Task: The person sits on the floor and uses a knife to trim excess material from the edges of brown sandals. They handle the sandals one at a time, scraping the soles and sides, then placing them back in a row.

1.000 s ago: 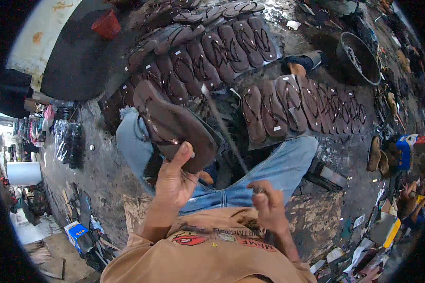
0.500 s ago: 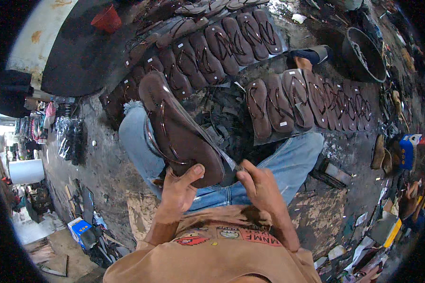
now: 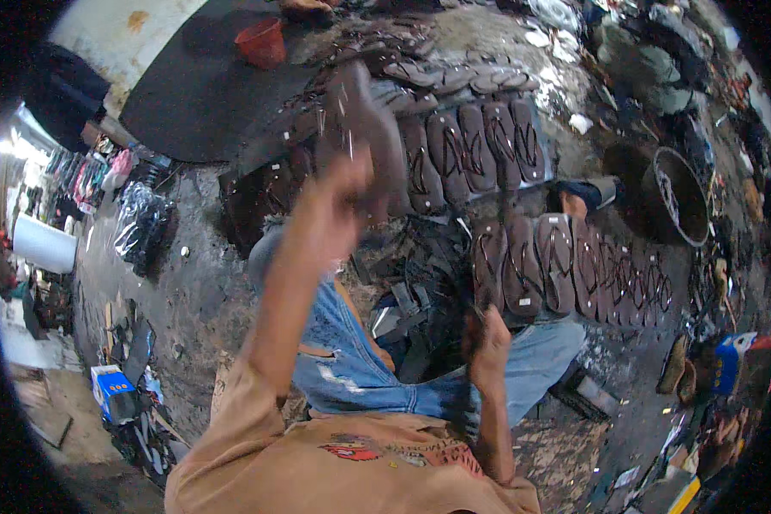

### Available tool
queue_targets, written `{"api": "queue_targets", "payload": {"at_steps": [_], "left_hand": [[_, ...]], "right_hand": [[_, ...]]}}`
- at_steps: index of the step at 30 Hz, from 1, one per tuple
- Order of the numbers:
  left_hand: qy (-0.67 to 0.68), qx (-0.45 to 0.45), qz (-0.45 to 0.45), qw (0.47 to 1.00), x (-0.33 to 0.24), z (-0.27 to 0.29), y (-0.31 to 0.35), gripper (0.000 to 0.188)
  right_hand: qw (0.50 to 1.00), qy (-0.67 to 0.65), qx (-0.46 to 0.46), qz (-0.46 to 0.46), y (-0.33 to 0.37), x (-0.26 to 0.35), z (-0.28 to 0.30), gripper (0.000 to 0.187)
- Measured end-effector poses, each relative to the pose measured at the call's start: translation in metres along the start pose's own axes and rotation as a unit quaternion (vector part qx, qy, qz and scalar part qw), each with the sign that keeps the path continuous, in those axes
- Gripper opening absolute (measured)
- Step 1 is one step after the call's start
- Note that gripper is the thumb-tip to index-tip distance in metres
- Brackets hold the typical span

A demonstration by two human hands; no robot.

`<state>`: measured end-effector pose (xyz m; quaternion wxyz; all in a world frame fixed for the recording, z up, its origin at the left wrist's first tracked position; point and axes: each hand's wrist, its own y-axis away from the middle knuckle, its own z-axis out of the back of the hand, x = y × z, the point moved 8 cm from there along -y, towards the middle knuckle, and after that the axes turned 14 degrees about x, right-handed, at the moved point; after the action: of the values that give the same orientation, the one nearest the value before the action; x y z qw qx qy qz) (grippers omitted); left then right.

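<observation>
A brown flip-flop point(image 3: 379, 141) hangs, smeared by motion, over the far left row of sandals. My left hand point(image 3: 341, 201) is closed on its near end, with the arm stretched forward. Its strap shows only as bright streaks. My right hand point(image 3: 490, 347) is held above my right thigh, just on the near side of the right row of flip-flops point(image 3: 520, 265). Its fingers are curled closed, and a small dark thing by them is too blurred to name. Between my legs lies a heap of dark offcuts point(image 3: 415, 295).
Another row of brown flip-flops point(image 3: 471, 146) lies beyond my legs, with more sandals piled behind. A red bucket point(image 3: 261, 43) stands at the far left on a dark sheet point(image 3: 197, 103). At the right are a foot in a dark sandal point(image 3: 587, 195) and a round dark tub point(image 3: 681, 201).
My left hand has carried the flip-flop forward, away from my lap to the far row. My right hand has come away from the sole's edge and moved slightly right. The view has shifted.
</observation>
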<state>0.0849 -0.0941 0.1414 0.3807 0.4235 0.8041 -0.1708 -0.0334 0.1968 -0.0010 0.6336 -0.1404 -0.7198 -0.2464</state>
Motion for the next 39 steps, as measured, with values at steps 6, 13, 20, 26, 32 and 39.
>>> {"api": "queue_targets", "payload": {"at_steps": [6,13,20,26,32,39], "left_hand": [[-0.142,-0.097,0.009,0.985,0.096,-0.013,-0.141,0.079],[-0.225,-0.045,0.374,0.899,0.390,0.057,-0.001,0.109],[-0.522,-0.088,0.196,0.825,0.316,0.015,-0.041,0.095],[-0.449,-0.060,0.246,0.857,0.192,-0.003,-0.045,0.070],[-0.307,-0.052,0.226,0.923,0.171,-0.026,-0.031,0.045],[-0.304,-0.052,0.261,0.915,0.169,-0.028,-0.034,0.042]], "right_hand": [[0.941,-0.189,-0.278,-0.039,0.095,0.007,0.097,0.051],[0.895,-0.295,-0.333,-0.014,0.130,-0.013,0.102,0.054],[0.952,-0.135,-0.261,-0.086,0.089,-0.016,0.080,0.021],[0.981,-0.106,-0.116,-0.110,0.089,0.041,0.041,0.024],[0.987,-0.046,-0.044,-0.146,0.101,-0.010,0.002,0.030],[0.980,0.099,-0.033,-0.169,0.077,0.003,-0.010,0.037]]}}
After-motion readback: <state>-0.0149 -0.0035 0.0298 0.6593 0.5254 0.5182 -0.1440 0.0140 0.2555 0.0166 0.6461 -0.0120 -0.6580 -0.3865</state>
